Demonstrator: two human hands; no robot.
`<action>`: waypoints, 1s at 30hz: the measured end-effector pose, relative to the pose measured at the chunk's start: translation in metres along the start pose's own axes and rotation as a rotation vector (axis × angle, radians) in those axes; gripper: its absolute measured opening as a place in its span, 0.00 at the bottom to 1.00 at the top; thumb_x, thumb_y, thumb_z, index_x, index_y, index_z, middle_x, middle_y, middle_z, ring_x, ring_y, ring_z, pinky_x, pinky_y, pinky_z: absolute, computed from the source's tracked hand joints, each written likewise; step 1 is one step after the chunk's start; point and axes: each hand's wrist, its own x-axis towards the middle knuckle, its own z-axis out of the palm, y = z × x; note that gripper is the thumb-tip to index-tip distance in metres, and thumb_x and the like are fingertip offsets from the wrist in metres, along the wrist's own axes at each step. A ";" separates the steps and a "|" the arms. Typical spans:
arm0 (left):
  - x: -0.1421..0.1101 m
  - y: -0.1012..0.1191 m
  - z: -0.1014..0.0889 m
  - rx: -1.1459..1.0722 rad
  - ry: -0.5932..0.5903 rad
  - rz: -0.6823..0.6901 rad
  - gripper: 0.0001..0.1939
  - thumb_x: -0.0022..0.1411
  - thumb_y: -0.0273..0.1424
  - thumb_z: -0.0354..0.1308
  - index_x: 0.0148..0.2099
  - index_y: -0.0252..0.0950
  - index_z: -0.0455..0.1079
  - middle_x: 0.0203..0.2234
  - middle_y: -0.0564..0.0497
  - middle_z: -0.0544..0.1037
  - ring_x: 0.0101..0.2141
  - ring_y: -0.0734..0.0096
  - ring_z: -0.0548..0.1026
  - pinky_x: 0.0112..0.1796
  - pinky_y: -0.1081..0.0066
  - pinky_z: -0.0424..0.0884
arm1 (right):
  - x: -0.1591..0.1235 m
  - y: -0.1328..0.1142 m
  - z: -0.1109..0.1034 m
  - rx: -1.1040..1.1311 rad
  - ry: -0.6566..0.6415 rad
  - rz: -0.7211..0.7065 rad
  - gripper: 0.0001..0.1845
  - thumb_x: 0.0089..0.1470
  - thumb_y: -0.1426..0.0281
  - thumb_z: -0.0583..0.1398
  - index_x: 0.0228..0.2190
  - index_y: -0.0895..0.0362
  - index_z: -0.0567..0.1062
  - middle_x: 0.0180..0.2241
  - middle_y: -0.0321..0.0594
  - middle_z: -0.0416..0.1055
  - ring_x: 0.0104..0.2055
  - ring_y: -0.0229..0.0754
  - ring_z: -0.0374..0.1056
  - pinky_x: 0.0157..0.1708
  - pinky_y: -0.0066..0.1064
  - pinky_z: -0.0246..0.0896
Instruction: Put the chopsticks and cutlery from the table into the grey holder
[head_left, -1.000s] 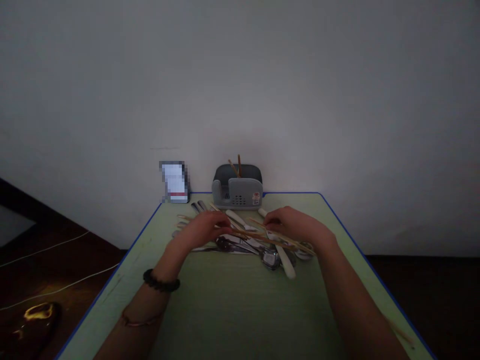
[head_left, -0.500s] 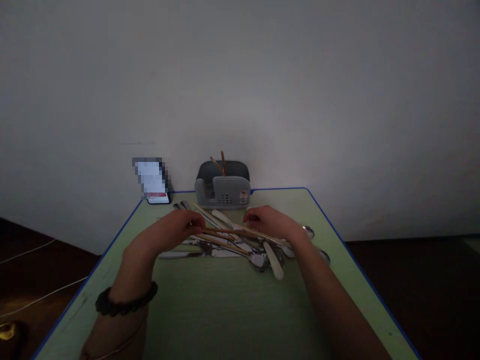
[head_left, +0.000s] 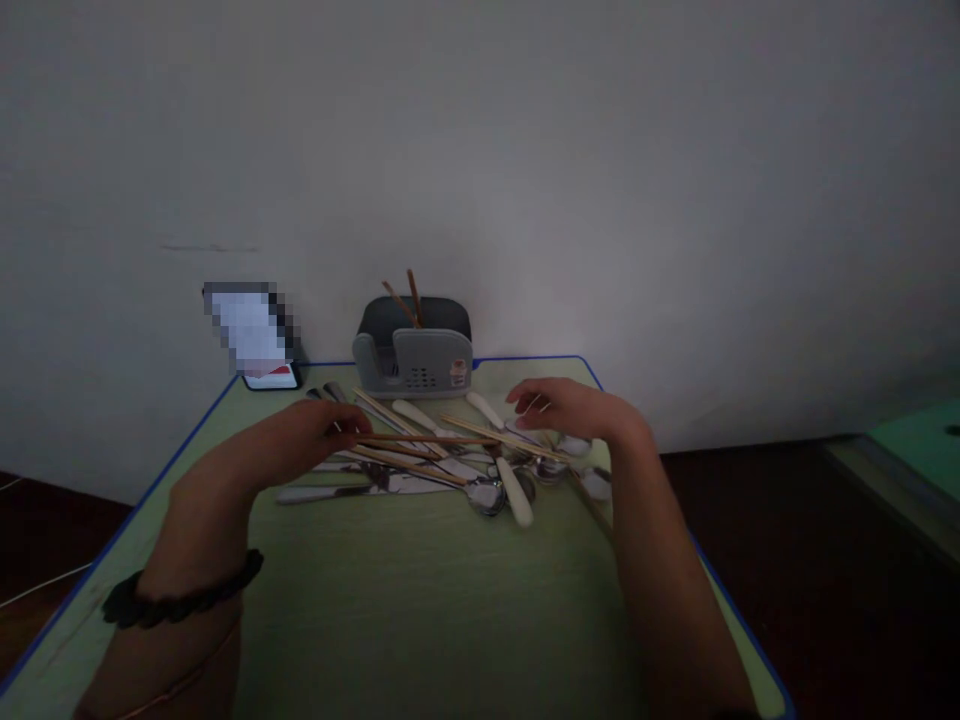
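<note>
My left hand (head_left: pixel 330 425) is closed on the left end of a brown chopstick (head_left: pixel 431 439), which lies level just over a heap of cutlery. To the right, my right hand (head_left: pixel 574 405) hovers above the heap with its fingers apart and nothing in them. Beneath and between the hands lie pale chopsticks (head_left: pixel 517 440), a metal spoon (head_left: pixel 486 496), a white-handled utensil (head_left: pixel 515 492) and a knife (head_left: pixel 324 494), crossing one another. Behind the heap stands a grey cutlery holder (head_left: pixel 431 362) with two brown chopsticks (head_left: pixel 415 297) leaning upright in it.
A phone (head_left: pixel 251 340) with a blurred screen leans against the wall (head_left: pixel 525 180) at the back left. The pale green table (head_left: pixel 420 610) has a blue edge and its back meets the wall. Dark floor (head_left: pixel 757 560) shows on the right.
My right hand has moved right, away from the brown chopstick, and its fingers have spread. My left hand still holds the chopstick. The whole view has turned slightly to the right.
</note>
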 end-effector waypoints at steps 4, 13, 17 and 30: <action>0.004 -0.004 0.004 -0.034 0.000 0.006 0.17 0.52 0.39 0.50 0.39 0.38 0.74 0.34 0.46 0.79 0.35 0.57 0.75 0.37 0.66 0.68 | -0.026 0.012 -0.020 0.048 0.131 0.063 0.18 0.53 0.68 0.58 0.46 0.59 0.70 0.40 0.46 0.74 0.38 0.40 0.70 0.35 0.28 0.64; 0.005 -0.010 0.007 -0.030 0.003 0.021 0.17 0.51 0.39 0.50 0.39 0.37 0.74 0.34 0.47 0.79 0.35 0.61 0.76 0.37 0.68 0.69 | 0.007 0.031 0.015 -0.207 -0.071 0.352 0.08 0.41 0.73 0.63 0.29 0.61 0.79 0.28 0.44 0.76 0.25 0.37 0.69 0.24 0.25 0.59; 0.002 -0.007 0.004 -0.025 -0.012 0.018 0.17 0.51 0.37 0.50 0.38 0.38 0.75 0.33 0.49 0.80 0.34 0.64 0.75 0.36 0.71 0.68 | 0.009 0.026 0.021 -0.220 -0.030 0.282 0.05 0.43 0.77 0.61 0.24 0.60 0.78 0.26 0.43 0.76 0.26 0.39 0.69 0.25 0.26 0.58; -0.030 -0.015 -0.024 -0.079 0.112 0.019 0.21 0.56 0.49 0.50 0.41 0.40 0.75 0.32 0.52 0.79 0.33 0.67 0.74 0.34 0.74 0.67 | -0.044 -0.048 -0.021 -0.026 0.509 -0.350 0.17 0.58 0.62 0.51 0.32 0.58 0.75 0.26 0.38 0.72 0.26 0.36 0.64 0.27 0.26 0.57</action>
